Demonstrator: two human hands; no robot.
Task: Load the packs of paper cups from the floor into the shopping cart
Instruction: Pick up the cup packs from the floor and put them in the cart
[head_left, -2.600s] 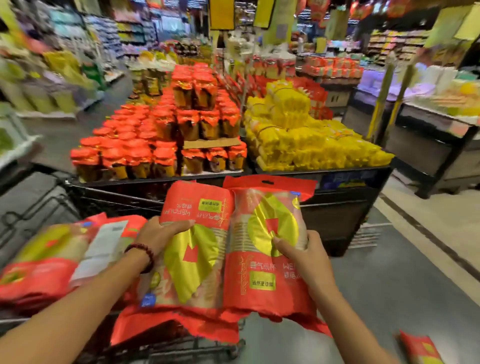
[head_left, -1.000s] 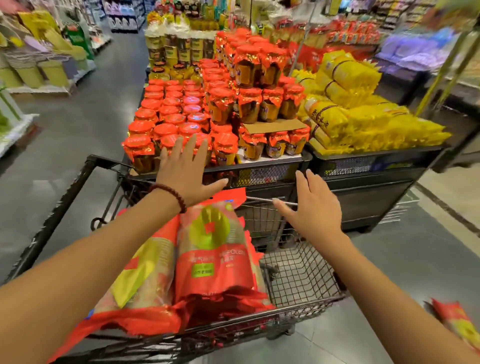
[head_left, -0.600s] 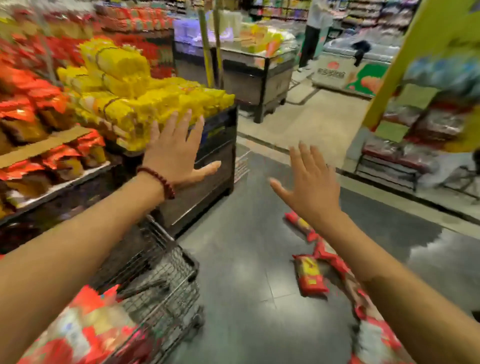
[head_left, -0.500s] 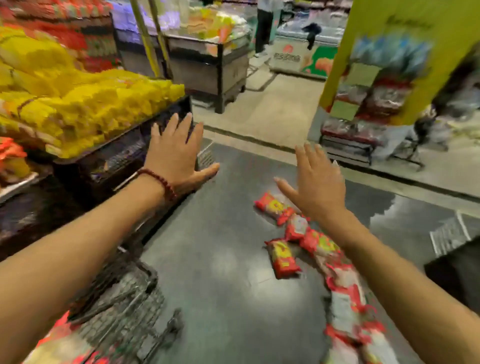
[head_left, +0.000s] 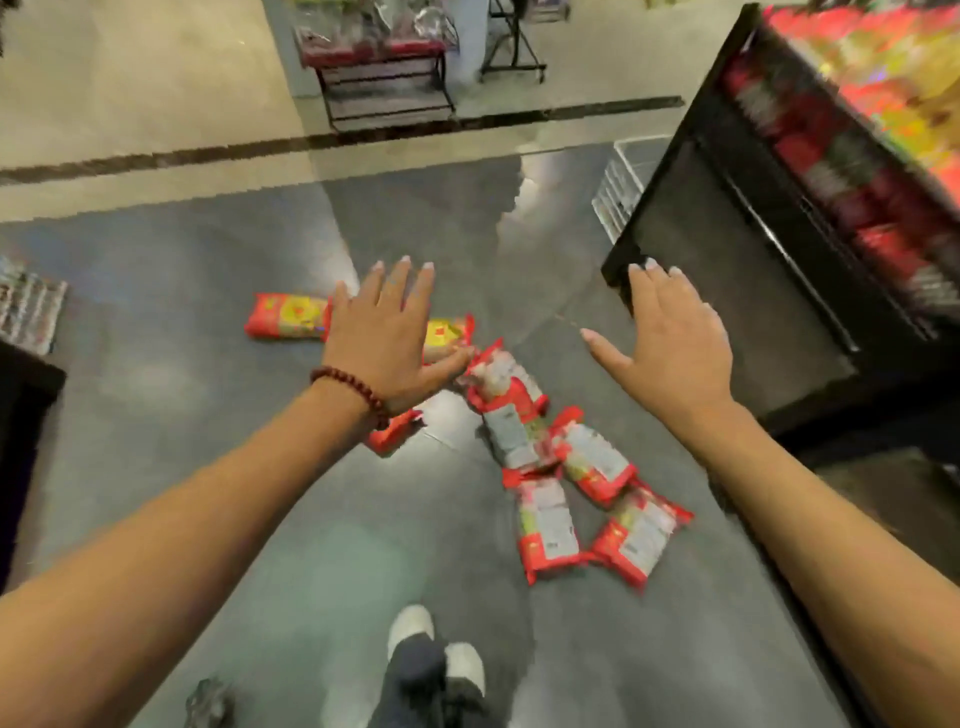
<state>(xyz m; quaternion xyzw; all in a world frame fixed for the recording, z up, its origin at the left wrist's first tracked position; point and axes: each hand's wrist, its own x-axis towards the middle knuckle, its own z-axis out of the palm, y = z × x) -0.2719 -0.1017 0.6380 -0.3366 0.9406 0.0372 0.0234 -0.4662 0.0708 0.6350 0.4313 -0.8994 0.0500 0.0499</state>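
Note:
Several red-and-yellow packs of paper cups lie scattered on the grey floor. One pack (head_left: 283, 317) lies apart at the left; a cluster (head_left: 550, 467) runs down the middle toward me. My left hand (head_left: 387, 338), with a bead bracelet at the wrist, hovers spread above the upper packs and hides part of one. Level with it to the right, my right hand (head_left: 670, 353) is open with fingers apart and nothing in it. The shopping cart is out of view, except perhaps a wheel (head_left: 208, 701) at the bottom left.
A black display stand (head_left: 753, 291) stocked with red goods fills the right side. A dark stand edge (head_left: 21, 441) sits at the left. A low red rack (head_left: 384, 78) stands across the aisle. My white shoes (head_left: 415, 631) show at the bottom.
I set two packs into the cart and let go. My view has turned right and down from the cart to the packs on the floor, both hands still held out with nothing in them.

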